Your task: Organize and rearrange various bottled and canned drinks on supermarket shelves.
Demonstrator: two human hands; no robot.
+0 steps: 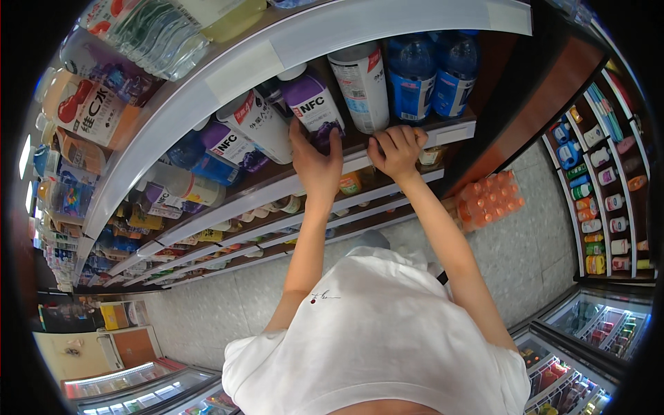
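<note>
A purple-labelled juice bottle (315, 104) with a white cap stands on the shelf in front of me. My left hand (318, 164) has its thumb and fingers on both sides of the bottle's lower part. To the right, my right hand (400, 153) rests with curled fingers on the shelf's front edge (453, 131). Just behind those fingers stands a white-labelled bottle (361, 86). Two blue bottles (413, 79) are farther right. On the left of the juice bottle, another white-labelled bottle (256, 124) leans in the row.
An upper shelf rail (304, 43) runs above my hands, with several drinks on it. Lower shelves hold more bottles. A wrapped pack of orange-capped bottles (487, 200) sits on the tiled floor (532, 238). Stocked shelving (602, 180) stands right; glass-topped coolers (570, 366) are at lower right.
</note>
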